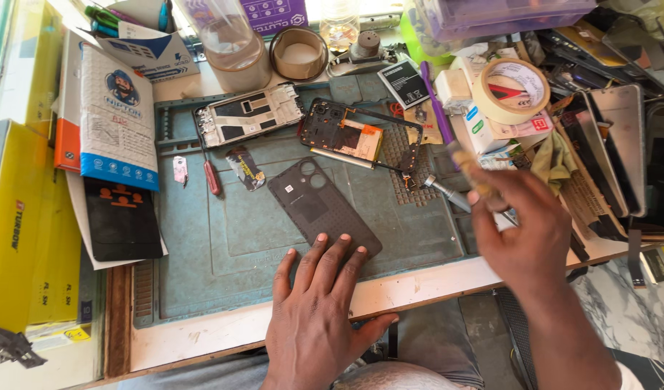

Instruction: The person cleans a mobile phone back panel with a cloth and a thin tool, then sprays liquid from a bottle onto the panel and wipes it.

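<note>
My left hand point(319, 307) lies flat on the teal work mat point(224, 245), its fingertips touching the near end of a dark phone back cover point(319, 206). My right hand point(523, 231) hovers over the mat's right edge, blurred, pinching a small brush-like tool point(470, 167). Farther back lie an opened phone frame with its circuit board point(357, 137) and a metal mid-frame plate point(249, 114). A red-handled screwdriver point(211, 173) rests on the mat's left part.
A roll of tape point(510, 90) and a purple stick point(437, 105) sit at the back right among clutter. Phone screens point(613, 148) are stacked on the right. Boxes and a packet point(115, 115) crowd the left. A jar point(234, 43) and tape ring point(298, 53) stand behind.
</note>
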